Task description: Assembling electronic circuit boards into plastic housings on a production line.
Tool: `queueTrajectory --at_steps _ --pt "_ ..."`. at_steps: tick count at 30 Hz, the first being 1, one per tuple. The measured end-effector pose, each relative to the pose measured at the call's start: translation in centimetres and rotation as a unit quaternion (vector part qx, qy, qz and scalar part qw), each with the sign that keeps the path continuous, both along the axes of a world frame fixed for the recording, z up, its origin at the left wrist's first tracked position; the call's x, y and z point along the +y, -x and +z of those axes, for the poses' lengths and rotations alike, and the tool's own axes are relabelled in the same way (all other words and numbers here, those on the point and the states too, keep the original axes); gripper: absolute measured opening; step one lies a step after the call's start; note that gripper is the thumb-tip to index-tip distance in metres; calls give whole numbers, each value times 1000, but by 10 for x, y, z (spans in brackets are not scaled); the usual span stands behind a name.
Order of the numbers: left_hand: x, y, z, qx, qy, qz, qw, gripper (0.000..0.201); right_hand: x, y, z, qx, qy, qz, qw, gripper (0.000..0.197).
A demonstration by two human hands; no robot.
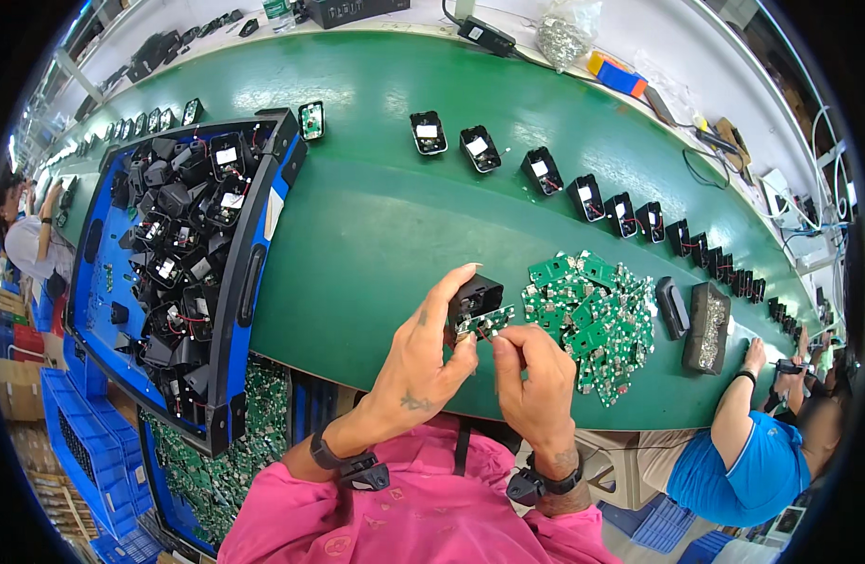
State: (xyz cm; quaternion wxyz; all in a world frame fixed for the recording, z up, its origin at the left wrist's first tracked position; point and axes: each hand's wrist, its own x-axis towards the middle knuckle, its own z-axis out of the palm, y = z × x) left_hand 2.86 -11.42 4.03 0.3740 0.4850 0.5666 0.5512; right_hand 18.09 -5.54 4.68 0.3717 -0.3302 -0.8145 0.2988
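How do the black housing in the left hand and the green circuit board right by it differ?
The black housing is box-shaped; the green circuit board is flat and thin. The housing's outside looks dark, while the board carries small components. The left hand holds the housing; the board is nearer the right hand. Both are between the hands.

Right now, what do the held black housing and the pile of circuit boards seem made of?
Black housing: probably moulded plastic, satin; uniform colour, soft sheen. Pile of circuit boards: likely resin laminate, semi-gloss green coating; thin, flat, with silvery, metal-like spots.
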Motion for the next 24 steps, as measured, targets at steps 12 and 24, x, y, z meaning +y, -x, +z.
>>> queueTrajectory --at_steps 12,24 --pt "-1 5 13 108 4 -49 993 68 22 -15 20 -124 -23 112 986 10" --pt "4 7 16 170 18 -87 981 70 31 -21 19 -140 6 160 977 9"
